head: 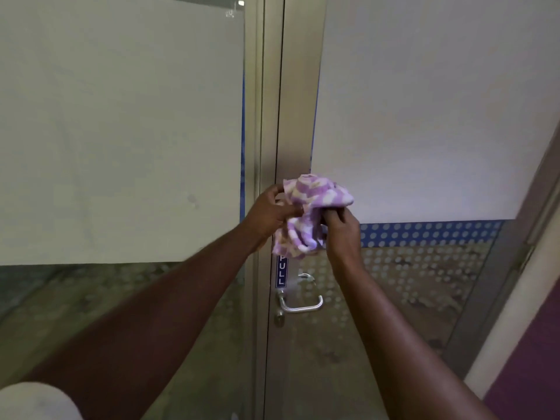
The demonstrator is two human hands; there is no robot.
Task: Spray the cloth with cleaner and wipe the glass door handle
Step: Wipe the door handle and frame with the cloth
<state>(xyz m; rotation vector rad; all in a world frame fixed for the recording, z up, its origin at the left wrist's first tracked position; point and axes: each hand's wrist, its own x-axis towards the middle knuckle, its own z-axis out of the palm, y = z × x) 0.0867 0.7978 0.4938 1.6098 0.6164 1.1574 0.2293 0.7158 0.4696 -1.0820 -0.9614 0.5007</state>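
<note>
A crumpled purple and white cloth (312, 207) is held up in front of the glass door (424, 116), between both hands. My left hand (269, 215) grips its left side and my right hand (344, 230) grips its right side from below. The silver lever door handle (301, 306) sits lower on the metal door frame, well below the cloth and untouched. A blue PULL sticker (281, 274) runs vertically just above the handle. No cleaner bottle is in view.
Frosted glass panels (121, 131) fill the left and right, with a dotted blue band (430, 233) across the right door. A grey door frame and purple wall (527, 359) stand at the right. A pale rounded thing (33, 401) shows at the bottom left.
</note>
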